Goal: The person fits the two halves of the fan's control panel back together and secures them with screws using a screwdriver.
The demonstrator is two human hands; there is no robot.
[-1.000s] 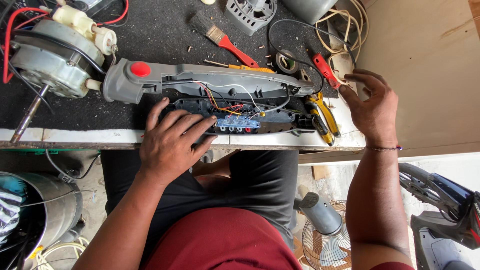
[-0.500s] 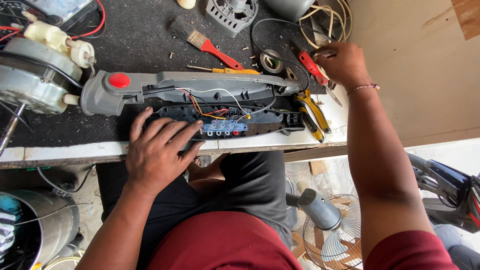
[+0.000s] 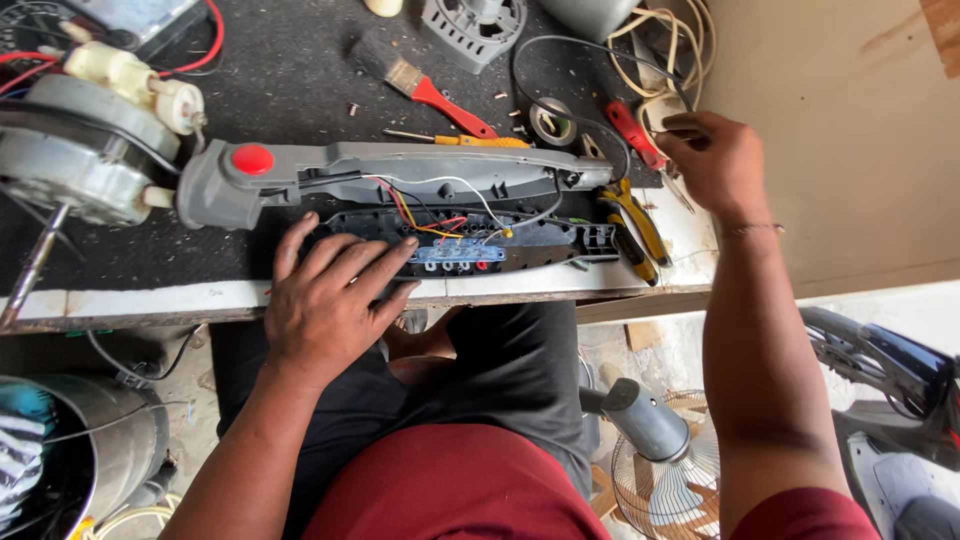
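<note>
- While the left hand (image 3: 325, 300) lies flat, fingers spread and gripping nothing, it presses on the near half of the opened long grey plastic appliance housing (image 3: 400, 175) at the bench's front edge, 6 o'clock of the work area.
- Housing holds: a black inner tray (image 3: 540, 240) with a small blue switch block (image 3: 455, 255), plus red, yellow and white wires (image 3: 430, 205) running between the two halves. A round red button (image 3: 252, 159) sits at the housing's 9 o'clock end.
- Right hand (image 3: 715, 160) at 2 o'clock, past the housing's far end, fingers curled over something thin at the bench's right edge; whether it actually grips anything, cannot tell.
- Just beside the right hand: red-handled tool (image 3: 632, 132), yellow-and-black handled pliers (image 3: 632, 215) touching the housing's 3 o'clock end, roll of dark tape (image 3: 552, 122) ringed by a black cable.
- At 12 o'clock of the housing: yellow-handled screwdriver (image 3: 460, 140) lying along it, red-handled paintbrush (image 3: 420, 85) farther back, grey finned motor part (image 3: 475, 25) at the top edge.
- At 9 o'clock: round silver electric motor (image 3: 75, 160) with a cream plastic fitting (image 3: 130, 80) and red leads.
- Coil of cream cord (image 3: 665, 50) at 1 o'clock.
- Below the bench at 7 o'clock: metal bucket (image 3: 110, 440); contents partly visible, a striped cloth and some wire, otherwise unclear.
- At 5 o'clock on the floor: small fan with wire cage (image 3: 660, 470).
</note>
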